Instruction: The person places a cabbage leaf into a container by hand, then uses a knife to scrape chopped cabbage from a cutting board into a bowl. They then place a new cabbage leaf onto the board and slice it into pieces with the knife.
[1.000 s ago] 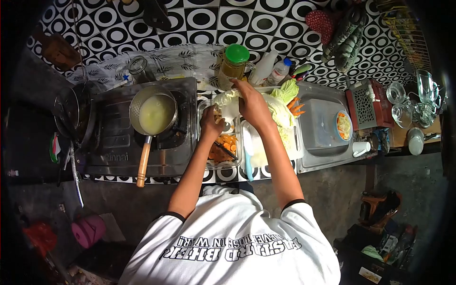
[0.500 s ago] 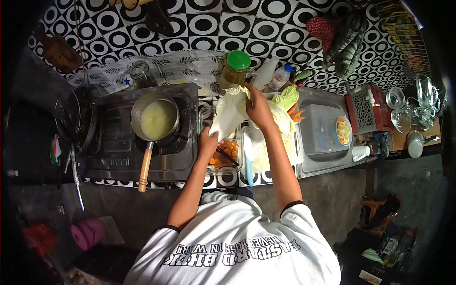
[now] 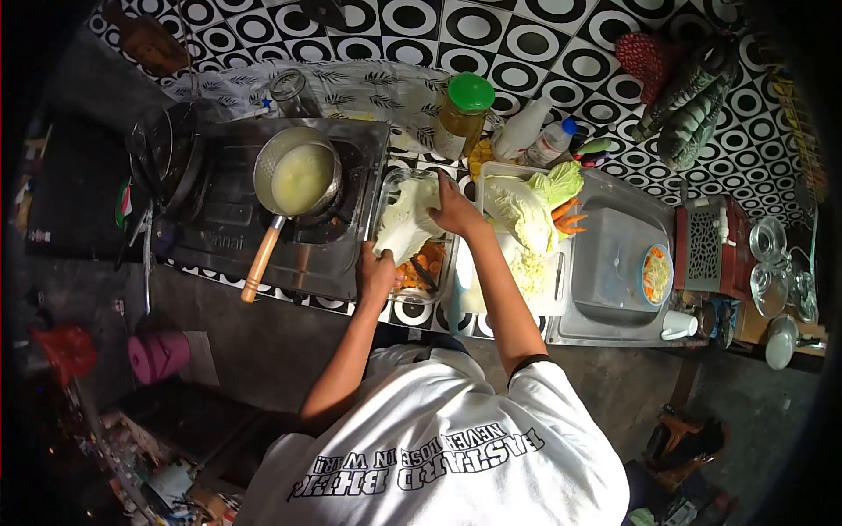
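Note:
A pale cabbage leaf [image 3: 408, 217] is stretched between my two hands over a clear plastic container [image 3: 445, 285]. My left hand [image 3: 377, 272] grips its near left edge, fingers wrapped round it. My right hand [image 3: 456, 210] pinches the far right edge. Orange carrot slices [image 3: 428, 258] and a dark-handled utensil show in the container below the leaf. Beside my right forearm, chopped cabbage [image 3: 530, 270] lies on a white cutting board [image 3: 553, 298]. A blue knife handle [image 3: 456, 309] sticks out at the board's left. Behind it are a cabbage [image 3: 517, 210] and whole carrots [image 3: 568, 219].
On the stove [image 3: 232, 197] at left sits a saucepan [image 3: 298, 171] of pale yellow liquid, its wooden handle [image 3: 263, 263] pointing toward me. A green-lidded jar [image 3: 465, 114] and bottles [image 3: 551, 142] stand behind. Right, a bowl of cut vegetables [image 3: 656, 273] sits by the sink.
Both hands have lowered the cabbage leaf toward the container; it now lies flatter over it. The head view has shifted, so the counter appears moved and tilted.

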Tool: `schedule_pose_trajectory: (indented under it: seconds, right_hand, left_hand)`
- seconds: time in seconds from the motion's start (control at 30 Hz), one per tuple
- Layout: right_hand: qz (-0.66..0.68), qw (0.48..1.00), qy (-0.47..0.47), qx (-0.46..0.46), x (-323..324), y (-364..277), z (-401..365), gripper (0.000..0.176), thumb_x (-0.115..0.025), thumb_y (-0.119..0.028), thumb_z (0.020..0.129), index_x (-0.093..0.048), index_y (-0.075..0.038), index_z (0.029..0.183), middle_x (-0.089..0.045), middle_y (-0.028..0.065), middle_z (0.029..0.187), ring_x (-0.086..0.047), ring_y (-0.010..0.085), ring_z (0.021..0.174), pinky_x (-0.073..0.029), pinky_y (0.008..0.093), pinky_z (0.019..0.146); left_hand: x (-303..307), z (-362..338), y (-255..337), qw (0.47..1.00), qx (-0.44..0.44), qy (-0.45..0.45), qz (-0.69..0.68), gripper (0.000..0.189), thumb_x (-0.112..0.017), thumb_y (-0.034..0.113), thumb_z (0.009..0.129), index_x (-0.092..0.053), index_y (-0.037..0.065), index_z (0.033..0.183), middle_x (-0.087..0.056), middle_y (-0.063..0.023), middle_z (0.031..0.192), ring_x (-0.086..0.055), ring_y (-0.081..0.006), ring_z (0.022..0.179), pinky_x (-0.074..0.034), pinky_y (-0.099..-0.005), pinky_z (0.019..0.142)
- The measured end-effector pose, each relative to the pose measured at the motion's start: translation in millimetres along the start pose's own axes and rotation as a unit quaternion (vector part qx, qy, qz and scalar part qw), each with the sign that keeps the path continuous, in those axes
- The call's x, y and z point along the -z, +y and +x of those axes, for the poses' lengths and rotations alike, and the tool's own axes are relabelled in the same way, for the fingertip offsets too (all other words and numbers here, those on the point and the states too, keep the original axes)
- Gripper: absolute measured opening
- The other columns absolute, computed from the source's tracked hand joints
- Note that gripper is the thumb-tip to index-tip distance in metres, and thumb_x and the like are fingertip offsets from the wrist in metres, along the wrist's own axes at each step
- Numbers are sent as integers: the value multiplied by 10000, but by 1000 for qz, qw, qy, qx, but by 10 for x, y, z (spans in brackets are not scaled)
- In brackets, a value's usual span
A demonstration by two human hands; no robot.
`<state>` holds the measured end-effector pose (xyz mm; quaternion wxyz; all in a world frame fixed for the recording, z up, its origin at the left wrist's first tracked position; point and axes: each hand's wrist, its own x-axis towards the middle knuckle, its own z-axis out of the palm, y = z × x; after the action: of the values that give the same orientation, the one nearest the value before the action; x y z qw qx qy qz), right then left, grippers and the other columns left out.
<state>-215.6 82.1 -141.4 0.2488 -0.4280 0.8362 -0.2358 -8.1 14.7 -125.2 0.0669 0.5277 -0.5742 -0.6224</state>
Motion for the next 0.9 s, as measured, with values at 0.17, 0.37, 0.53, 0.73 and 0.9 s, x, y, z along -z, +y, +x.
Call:
schedule_pose_trajectory:
  seconds: [0.17,0.37,0.53,0.73,0.9]
  right_hand:
    - [20,993,89,69,204,-117,-242,771,-619,-185,825,-224,24,1453,-456,299,1339,-569,433,1077,-490,466,873]
    - [-41,991,-92,93,-74,-133,-92,653,-544,-245,869,-301,41,1403,-478,266,1350,-568,378,1128,-481,419,919]
    - [-199,968,-127,88,-540,46,18,644,-397,-405,947,-298,-18,1453,-322,225,1497,-333,363,1373,-342,397,1091]
    - [-200,971,-115,59,-589,-46,-121,651,-256,-441,986,-218,-52,1507,-113,190,1584,-140,331,1462,-198,441,1158]
    - [-188,969,-161,20,-564,-105,-93,664,-198,-465,994,-164,-65,1523,-32,168,1598,-38,309,1480,-135,426,1178]
  left_hand:
    - [-78,-93,-16,997,-8,75,-2,413,-486,145,874,-432,-23,1247,-653,-208,764,-641,-236,497,-493,-337,409]
    - [-298,27,-56,993,66,32,-96,486,-483,225,911,-362,18,1334,-626,-191,714,-644,-236,528,-545,-320,462]
    - [-306,116,-198,983,84,12,-162,547,-492,196,923,-301,28,1407,-625,-222,886,-645,-231,523,-529,-295,412]
    - [-324,131,-191,995,50,3,-91,571,-524,226,916,-306,32,1407,-623,-221,925,-652,-228,543,-541,-309,432]
    - [-285,123,-142,991,48,-8,-123,511,-535,238,913,-353,17,1336,-616,-198,892,-635,-219,552,-532,-302,435]
